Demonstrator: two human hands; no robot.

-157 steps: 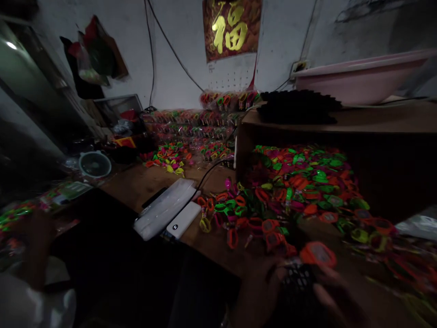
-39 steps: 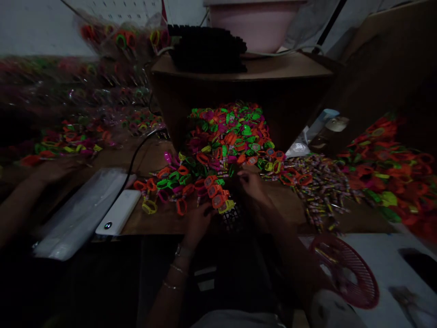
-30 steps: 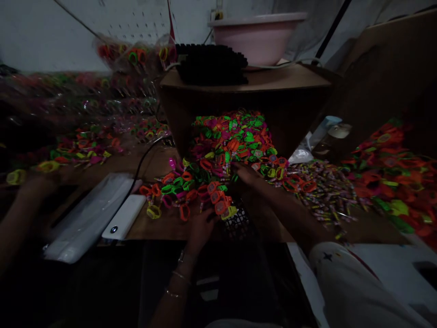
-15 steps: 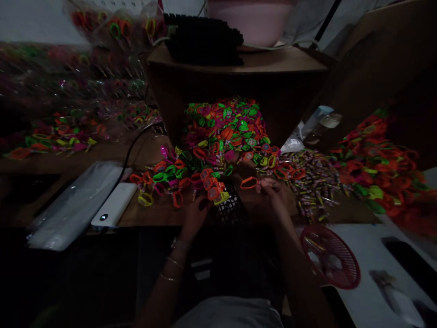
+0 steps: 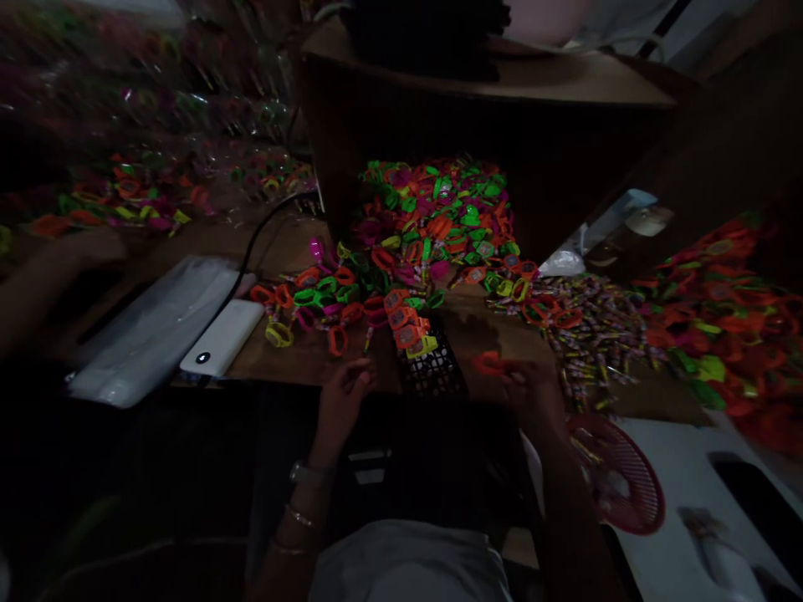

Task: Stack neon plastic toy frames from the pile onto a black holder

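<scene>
Head view: right hand pinches a small orange plastic ring-shaped toy at the fingertips, lifted off the brown wooden tabletop near the black mesh basket. Left hand hovers beside the basket, fingers loosely curled, holding nothing. Half a second ago the toy was farther out, nearer the heap of neon plastic toys; it has come toward the body.

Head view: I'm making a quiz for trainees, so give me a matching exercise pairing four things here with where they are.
Things:
1. orange ring piece
2. power bank
3. red basket
4. black mesh tray

Places:
A. beside the clear bags, left
B. low right, on the white surface
C. at the right hand's fingertips
D. table edge, between the hands

Pairs: 1-C, 2-A, 3-B, 4-D
</scene>
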